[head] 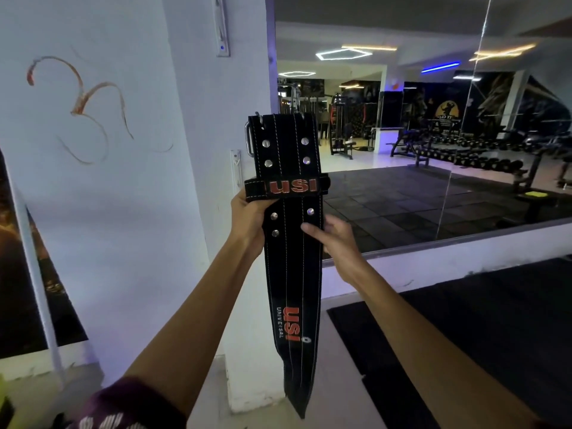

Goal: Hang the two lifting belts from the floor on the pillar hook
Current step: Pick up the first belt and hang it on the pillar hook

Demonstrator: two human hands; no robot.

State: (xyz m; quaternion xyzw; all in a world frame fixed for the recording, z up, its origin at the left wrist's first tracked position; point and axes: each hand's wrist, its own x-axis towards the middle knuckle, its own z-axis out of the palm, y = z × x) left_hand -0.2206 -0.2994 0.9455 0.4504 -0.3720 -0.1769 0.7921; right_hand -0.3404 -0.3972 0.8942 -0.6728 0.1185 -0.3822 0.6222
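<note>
A black lifting belt (pixel 291 267) with red USI lettering, white stitching and silver rivets hangs upright in front of the white pillar (pixel 216 119), its metal buckle (pixel 249 140) at the top left. My left hand (pixel 249 221) is closed around the belt's left edge just below the USI loop. My right hand (pixel 332 236) rests against the belt's right edge with fingers spread on its face. The belt's pointed tail dangles near the pillar's base. The hook is hidden behind the belt's top. A second belt cannot be made out apart from this one.
A large wall mirror (pixel 433 134) to the right reflects gym machines and dumbbell racks. Black rubber floor mats (pixel 464 351) lie below it. A white wall (pixel 93 212) with a brown scribble stands to the left, beside a dark poster (pixel 28 305).
</note>
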